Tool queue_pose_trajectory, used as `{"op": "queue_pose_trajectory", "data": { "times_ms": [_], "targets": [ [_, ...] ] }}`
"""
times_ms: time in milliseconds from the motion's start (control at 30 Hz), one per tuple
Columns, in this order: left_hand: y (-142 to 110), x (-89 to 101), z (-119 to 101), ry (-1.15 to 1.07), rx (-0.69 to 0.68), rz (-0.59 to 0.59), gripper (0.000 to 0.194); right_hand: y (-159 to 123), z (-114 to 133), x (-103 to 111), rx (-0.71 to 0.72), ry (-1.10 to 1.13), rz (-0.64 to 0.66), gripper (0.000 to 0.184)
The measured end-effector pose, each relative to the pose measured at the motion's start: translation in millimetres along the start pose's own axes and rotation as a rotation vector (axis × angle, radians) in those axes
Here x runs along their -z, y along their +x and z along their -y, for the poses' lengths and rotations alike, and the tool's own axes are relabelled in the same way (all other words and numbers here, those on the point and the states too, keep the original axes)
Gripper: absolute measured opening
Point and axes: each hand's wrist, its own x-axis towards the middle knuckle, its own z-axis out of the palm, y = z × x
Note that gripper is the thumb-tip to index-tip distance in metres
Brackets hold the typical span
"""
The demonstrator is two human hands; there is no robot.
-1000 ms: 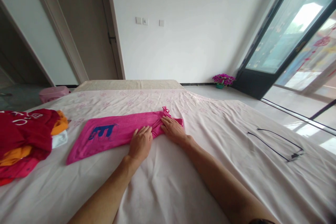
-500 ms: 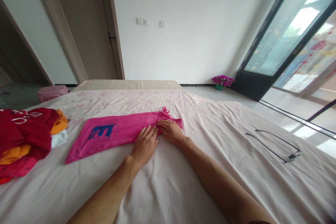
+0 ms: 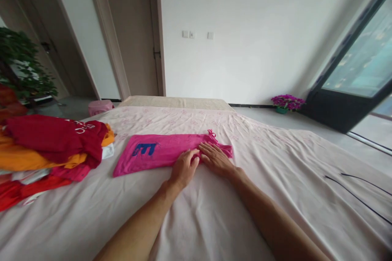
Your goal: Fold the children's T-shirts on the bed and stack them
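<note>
A folded pink pair of drawstring pants [image 3: 171,151] lies sideways on the bed sheet, with a dark blue letter print near its left end. Its tied string and gathered waist are at the right end. My right hand [image 3: 216,160] rests flat on the cloth beside the waist, fingers stretched out. Just to its left, my left hand [image 3: 185,168] touches the near edge of the pants. Its fingers are loosely bent, the thumb stands apart, and nothing shows in its grasp.
A pile of red, orange and white clothes [image 3: 70,142] sits on the left of the pale sheet [image 3: 269,179]. Dark glasses temples [image 3: 358,197] lie at the right. Beyond the bed are a pink stool [image 3: 100,107], potted purple flowers [image 3: 288,102] and a leafy plant [image 3: 26,65].
The view has turned left, so more of the clothes pile and a plant show. My left hand's fingers have bent and drawn back towards the near edge; my right hand has flattened out.
</note>
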Motion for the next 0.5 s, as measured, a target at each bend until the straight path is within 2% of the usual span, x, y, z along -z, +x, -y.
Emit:
{"op": "queue_pose_trajectory", "data": {
  "times_ms": [100, 167, 267, 367, 433, 500],
  "targets": [
    [17, 15.5, 20, -0.018, 0.158, -0.059, 0.041, -2, -2, -9, 0.014, -0.015, 0.007, 0.053],
    [29, 26.9, 41, 0.077, 0.177, -0.030, 0.043, -2, -4, -13, 0.016, -0.026, -0.010, 0.053],
    [44, 42.7, 74, 0.188, 0.080, 0.128, 0.047, -3, -6, -16, 0.014, -0.038, -0.031, 0.054],
    [47, 57.7, 104, 0.357, 0.054, 0.319, 0.059, -3, -6, -17, 0.014, -0.037, -0.028, 0.054],
    [43, 69.1, 123, 0.449, 0.067, 0.360, 0.065, -3, -6, -17, 0.018, -0.034, -0.033, 0.055],
    [37, 82.1, 142, 0.508, 0.088, 0.349, 0.065, -4, -5, -17, 0.021, -0.033, -0.041, 0.055]
  ]
}}
